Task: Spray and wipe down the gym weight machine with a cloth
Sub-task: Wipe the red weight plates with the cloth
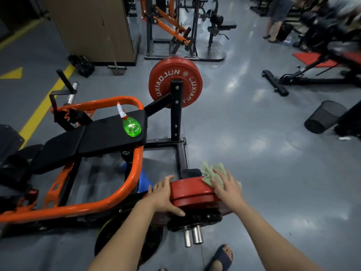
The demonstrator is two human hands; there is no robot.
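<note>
An orange-and-black weight machine [134, 165] fills the left and centre. A red plate [192, 193] sits on its near sleeve, edge up. My left hand [163, 194] grips the plate's left edge, thumb across the front. With flat fingers, my right hand [226, 185] presses a pale green cloth [210, 172] onto the plate's top right edge. On the black seat pad [109, 133] lies a green spray bottle [131, 125], well away from both hands. A second red plate [172, 82] hangs on the far sleeve.
Steel sleeve ends [192, 236] stick out below the near plate. My sandalled foot [221, 258] stands on the grey floor. A black mesh bin [324, 116] lies tipped at the right. Other machines and a standing person [277, 18] are at the back.
</note>
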